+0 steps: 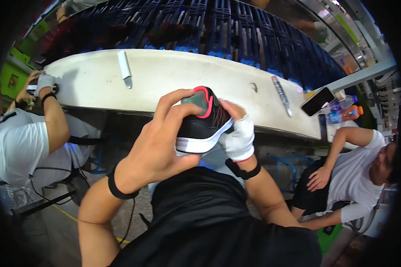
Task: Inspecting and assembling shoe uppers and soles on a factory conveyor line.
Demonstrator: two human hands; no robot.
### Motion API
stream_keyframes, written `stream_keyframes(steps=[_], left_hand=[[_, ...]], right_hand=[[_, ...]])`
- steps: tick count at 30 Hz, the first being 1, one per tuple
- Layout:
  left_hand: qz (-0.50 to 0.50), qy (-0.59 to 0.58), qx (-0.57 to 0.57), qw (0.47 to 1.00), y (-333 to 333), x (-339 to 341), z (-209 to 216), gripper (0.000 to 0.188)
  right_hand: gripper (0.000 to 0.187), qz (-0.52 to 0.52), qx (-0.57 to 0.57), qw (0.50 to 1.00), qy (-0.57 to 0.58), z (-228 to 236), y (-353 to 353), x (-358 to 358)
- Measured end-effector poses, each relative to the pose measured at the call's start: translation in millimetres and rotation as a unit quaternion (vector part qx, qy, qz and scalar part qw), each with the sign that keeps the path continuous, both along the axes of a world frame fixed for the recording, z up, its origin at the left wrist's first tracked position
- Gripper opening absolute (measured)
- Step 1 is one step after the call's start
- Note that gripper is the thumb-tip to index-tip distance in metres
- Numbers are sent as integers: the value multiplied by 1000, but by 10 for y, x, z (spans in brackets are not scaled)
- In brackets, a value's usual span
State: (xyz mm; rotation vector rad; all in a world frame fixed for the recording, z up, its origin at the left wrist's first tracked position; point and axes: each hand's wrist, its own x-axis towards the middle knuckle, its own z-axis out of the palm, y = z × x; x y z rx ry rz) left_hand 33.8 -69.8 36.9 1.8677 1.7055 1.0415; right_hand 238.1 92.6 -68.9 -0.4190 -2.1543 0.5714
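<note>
Both my hands hold one sneaker (pixel 196 129) in front of my body, off the table. It has a black upper, a white sole and a pink-red collar around a grey-green insole area. My left hand (pixel 153 133) is bare and wraps the shoe's left side, its fingertips at the collar and its thumb low against the sole. My right hand (pixel 238 133) wears a white glove with bare fingertips and grips the right side near the lacing. The glove hides part of the sole.
On the pale table (pixel 182 69) lie a white-handled blade (pixel 124 69), a slim pen-like tool (pixel 281 95) and a black phone (pixel 318 101). Bottles (pixel 345 114) stand at the right end. Dark-blue racks (pixel 218 31) run behind. One person (pixel 22 138) works at left; another (pixel 352 164) sits at right.
</note>
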Motion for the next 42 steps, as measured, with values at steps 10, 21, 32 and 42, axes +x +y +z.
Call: stream_keyframes(steps=[10, 21, 32, 42], left_hand=[[210, -53, -21, 976, 18, -270, -902, 109], [243, -129, 6, 962, -42, -168, -1133, 89], [86, -154, 178, 968, 986, -301, -350, 75], [74, 240, 120, 961, 2436, -758, -363, 51]], right_hand=[[77, 15, 29, 998, -60, -110, 208, -260], [114, 33, -323, 945, -42, -316, 159, -121], [74, -318, 512, 766, 225, 3084, 1196, -85], [53, -257, 316, 914, 4, 2693, 3165, -596]])
